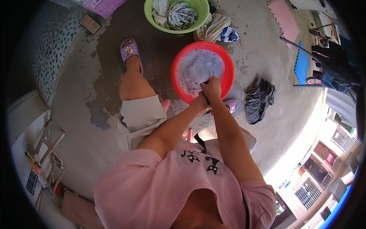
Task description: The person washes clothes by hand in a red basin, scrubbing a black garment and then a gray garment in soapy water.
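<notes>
Two-handed grip, closed | dark cloth (pixel 208 101) is clenched by left hand (pixel 199 102) and right hand (pixel 212 87) | cloth is held across red tub (pixel 230 70)'s near rim, presumably so drips are caught by suds (pixel 196 66)

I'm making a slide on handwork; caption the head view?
Left hand and right hand grip a dark item at a red basin of suds.

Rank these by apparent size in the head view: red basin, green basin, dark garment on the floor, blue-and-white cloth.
1. Red basin
2. Green basin, judged by its visible part
3. Dark garment
4. Blue-and-white cloth
</notes>
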Available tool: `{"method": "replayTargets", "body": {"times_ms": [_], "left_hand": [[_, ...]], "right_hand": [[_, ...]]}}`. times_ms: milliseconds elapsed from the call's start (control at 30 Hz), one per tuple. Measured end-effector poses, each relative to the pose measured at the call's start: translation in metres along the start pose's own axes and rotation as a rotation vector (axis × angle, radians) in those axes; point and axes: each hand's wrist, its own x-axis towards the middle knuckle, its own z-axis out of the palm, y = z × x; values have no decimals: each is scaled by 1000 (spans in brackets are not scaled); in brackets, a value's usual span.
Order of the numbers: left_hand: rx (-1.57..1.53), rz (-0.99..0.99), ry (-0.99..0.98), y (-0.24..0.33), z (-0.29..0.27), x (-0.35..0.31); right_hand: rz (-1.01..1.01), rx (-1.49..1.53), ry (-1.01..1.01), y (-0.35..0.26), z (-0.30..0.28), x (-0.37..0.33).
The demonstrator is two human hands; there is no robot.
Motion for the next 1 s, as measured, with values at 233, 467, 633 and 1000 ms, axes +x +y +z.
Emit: {"method": "replayTargets", "body": {"times_ms": [233,467,633,1000], "left_hand": [[-733,-53,223,10,-27,8],[-137,327,199,54,-61,-11],[-2,373,-102,134,-114,-40],[187,592,-169,166,-135,-63]], "right_hand": [[280,979,-143,16,-38,-8],[275,1702,-472,50,-35,-45],[276,1819,-234,75,-31,5],[386,2176,223,46,-72,200]]}}
